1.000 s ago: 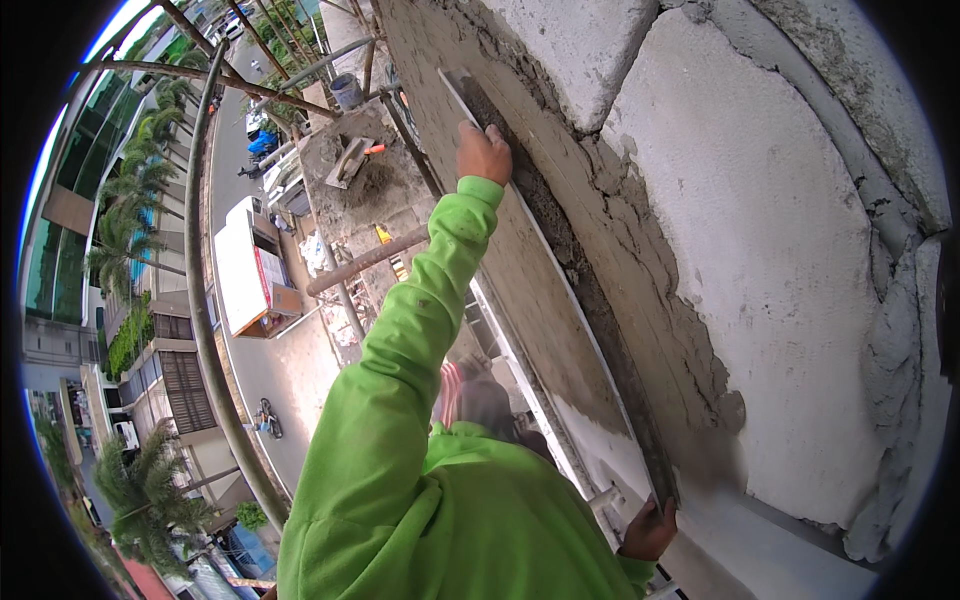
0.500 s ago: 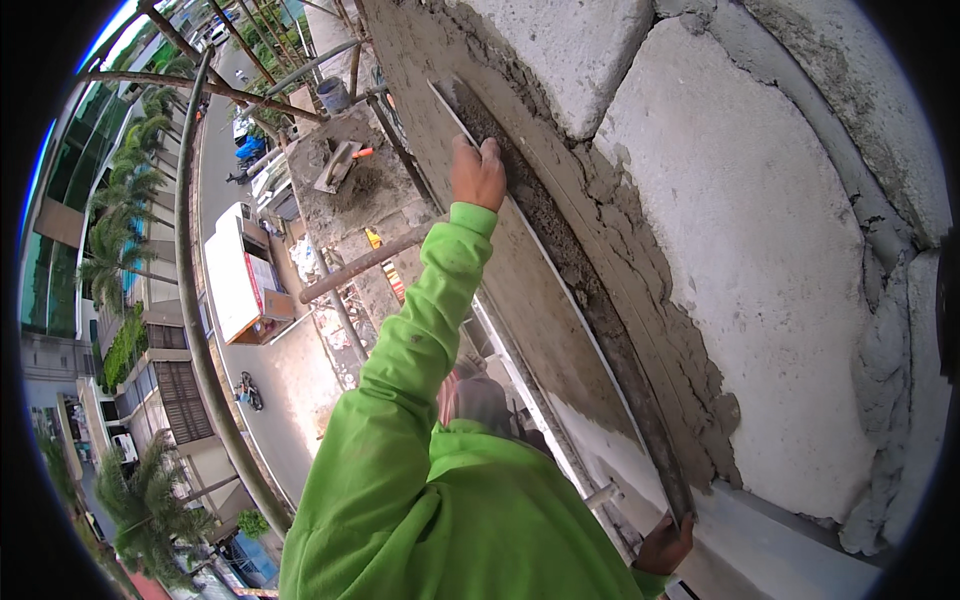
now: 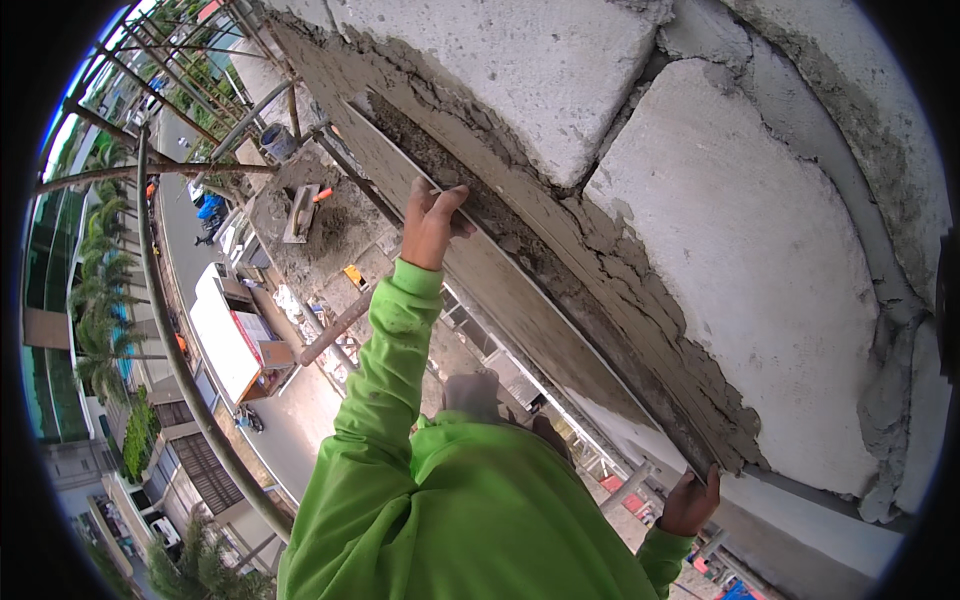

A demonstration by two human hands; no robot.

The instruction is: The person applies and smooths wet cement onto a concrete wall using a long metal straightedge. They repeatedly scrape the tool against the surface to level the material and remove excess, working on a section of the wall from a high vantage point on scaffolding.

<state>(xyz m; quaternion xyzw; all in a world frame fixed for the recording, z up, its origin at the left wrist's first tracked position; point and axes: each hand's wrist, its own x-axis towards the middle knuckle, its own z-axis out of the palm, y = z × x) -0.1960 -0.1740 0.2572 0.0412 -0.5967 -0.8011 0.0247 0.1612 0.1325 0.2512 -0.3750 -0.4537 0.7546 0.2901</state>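
Note:
A long, thin straightedge lies slantwise along the wet plaster band of the wall, with grey mortar along its upper side. Its upper part is pinched between the thumb and fingers of my left hand. Down at the lower right end, my right hand is closed around the bar's tip. Both arms wear bright green sleeves. Cracked, rough mortar borders the band next to large pale stone-like blocks. Below the bar, the plaster surface looks smoother.
Left of the wall, a mortar-covered platform bears a trowel with an orange handle and a bucket. Scaffold poles cross at the left, and a short pole juts near my left arm. A street lies far below.
The view has shifted and turned, so the straightedge slants flatter across it. My left hand's fingers are spread a little differently on the bar. Both hands keep their hold.

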